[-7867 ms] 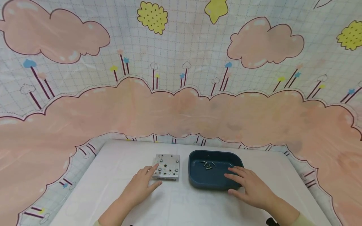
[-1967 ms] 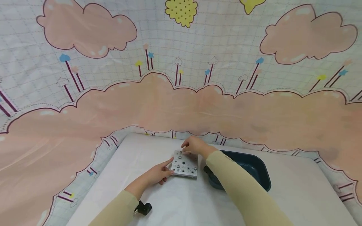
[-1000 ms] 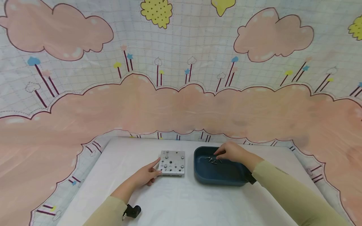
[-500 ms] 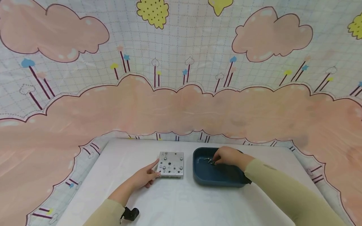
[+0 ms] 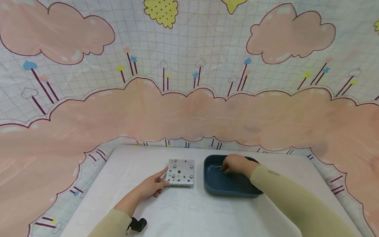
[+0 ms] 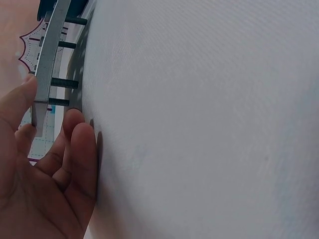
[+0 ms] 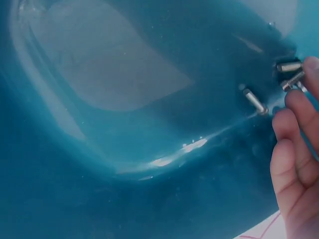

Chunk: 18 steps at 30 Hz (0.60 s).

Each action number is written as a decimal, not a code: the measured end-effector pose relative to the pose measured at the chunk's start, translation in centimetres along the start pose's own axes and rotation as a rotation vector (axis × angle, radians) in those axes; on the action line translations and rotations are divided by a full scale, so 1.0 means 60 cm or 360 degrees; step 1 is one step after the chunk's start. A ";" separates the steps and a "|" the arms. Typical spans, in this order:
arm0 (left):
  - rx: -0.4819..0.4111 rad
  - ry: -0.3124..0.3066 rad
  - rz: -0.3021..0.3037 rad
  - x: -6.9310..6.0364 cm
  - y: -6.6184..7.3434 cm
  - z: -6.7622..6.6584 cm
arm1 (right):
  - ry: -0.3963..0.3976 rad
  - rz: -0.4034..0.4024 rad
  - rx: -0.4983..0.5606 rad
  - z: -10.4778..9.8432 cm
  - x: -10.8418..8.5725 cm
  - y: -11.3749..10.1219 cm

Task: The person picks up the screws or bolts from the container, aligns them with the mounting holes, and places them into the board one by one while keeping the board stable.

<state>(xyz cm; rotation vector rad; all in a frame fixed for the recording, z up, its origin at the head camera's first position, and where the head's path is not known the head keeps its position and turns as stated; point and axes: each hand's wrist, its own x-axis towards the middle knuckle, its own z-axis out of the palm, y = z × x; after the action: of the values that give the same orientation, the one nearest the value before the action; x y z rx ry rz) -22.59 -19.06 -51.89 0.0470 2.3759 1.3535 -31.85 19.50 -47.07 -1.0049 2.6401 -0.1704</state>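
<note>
Left grip [image 5: 151, 188]: mine, unclenched; thumb and index finger touching the left side of the metal plate [image 5: 184, 167], on the white surface [image 5: 177, 214].
Right grip [image 5: 236, 164]: mine, fingers among screws [image 7: 255, 102] in the blue tray [image 5: 231, 192], right of the plate; whether pinching one, I cannot tell.
Step, as I judge: picking out a screw.
Next move calls for: a secure fingertip pinch.
Backdrop: printed cloth [image 5: 189, 113].

The square silver plate [image 5: 183, 169], dotted with holes, has its left edge and near-left corner against the left fingers [image 5: 161, 172]. Set screws [image 6: 65, 83] pass through it, threaded ends jutting below. The dark blue tray [image 5: 225, 191] lies around the right fingers [image 7: 284, 154]. In it, small silver screws [image 7: 255, 101] lie right by those fingertips; whether any is gripped is unclear.
</note>
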 end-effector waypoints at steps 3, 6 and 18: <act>-0.0002 -0.0005 -0.0009 0.001 0.000 -0.001 | -0.0006 -0.0022 -0.0042 0.003 0.005 -0.003; 0.0005 -0.0001 -0.0008 0.001 0.002 -0.001 | 0.0004 -0.0020 -0.0064 0.005 0.008 -0.006; -0.0001 -0.0003 0.0021 -0.002 0.001 0.000 | 0.0000 -0.0006 -0.0107 0.018 0.017 -0.004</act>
<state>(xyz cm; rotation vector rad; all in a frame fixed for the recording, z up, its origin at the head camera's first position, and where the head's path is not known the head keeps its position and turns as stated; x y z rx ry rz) -22.47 -19.08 -51.81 0.0636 2.3780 1.3594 -32.08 18.61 -48.28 -1.0316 2.6603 -0.0828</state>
